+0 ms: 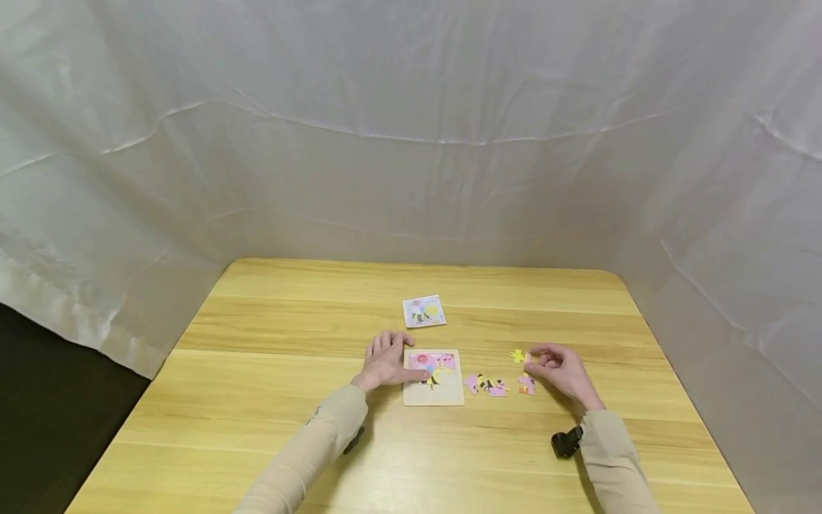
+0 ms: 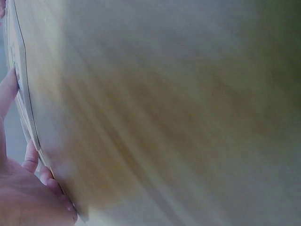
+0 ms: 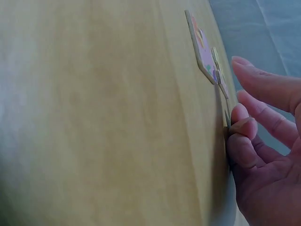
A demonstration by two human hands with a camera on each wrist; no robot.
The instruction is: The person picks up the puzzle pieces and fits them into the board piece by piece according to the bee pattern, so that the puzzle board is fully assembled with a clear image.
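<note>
A wooden puzzle tray (image 1: 443, 394) lies on the table with a few pink and yellow pieces set in its upper part. My left hand (image 1: 394, 357) rests flat at the tray's left edge, thumb lying on the board; in the left wrist view its fingertips (image 2: 47, 181) touch the tray's edge (image 2: 21, 94). My right hand (image 1: 533, 362) is to the right of the tray and pinches a yellow puzzle piece (image 1: 518, 355) low over the table. Up close, the thumb and forefinger of the right hand (image 3: 235, 128) meet on that thin piece (image 3: 227, 113).
Loose pink pieces (image 1: 486, 386) and another pink piece (image 1: 526, 385) lie between tray and right hand; one piece (image 3: 203, 47) shows beyond the fingers. A picture card (image 1: 424, 311) lies behind the tray. White sheeting surrounds the wooden table (image 1: 270, 335).
</note>
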